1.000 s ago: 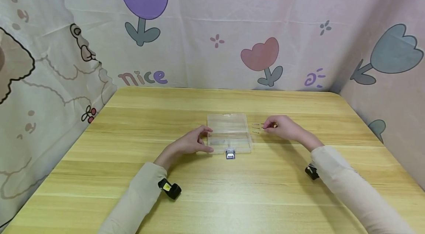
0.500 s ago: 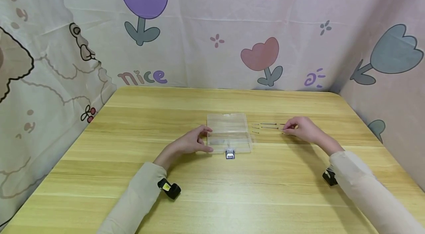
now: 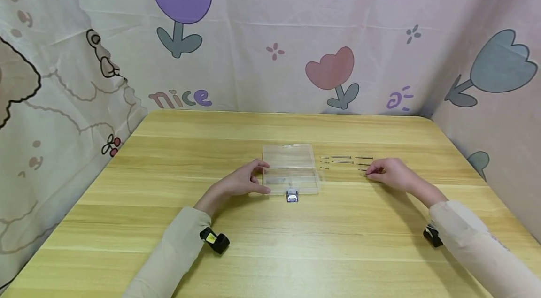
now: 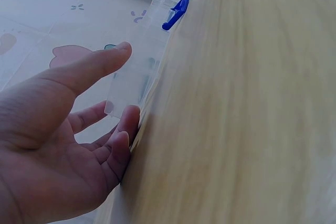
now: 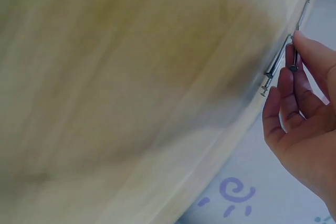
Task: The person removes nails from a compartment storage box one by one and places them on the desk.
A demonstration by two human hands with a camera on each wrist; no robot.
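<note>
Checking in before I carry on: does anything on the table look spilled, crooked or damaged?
Nothing stands out. The clear box sits square, steadied by the left hand. The nails lie in neat parallel rows beside it, and the right hand pinches one.

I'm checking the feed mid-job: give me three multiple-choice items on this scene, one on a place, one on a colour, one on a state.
1. Where do the nails lie on the table?
A. right of the clear box
B. inside the box
C. by the near table edge

2. What colour is the latch on the clear box?
A. red
B. blue
C. green

3. What is the right hand doing?
A. lying flat, holding nothing
B. pressing the box lid
C. pinching a nail

Answers: 1 A, the head view shows them in rows beside the box. 2 B, the left wrist view shows it blue. 3 C, the right wrist view shows fingertips on a nail.
</note>
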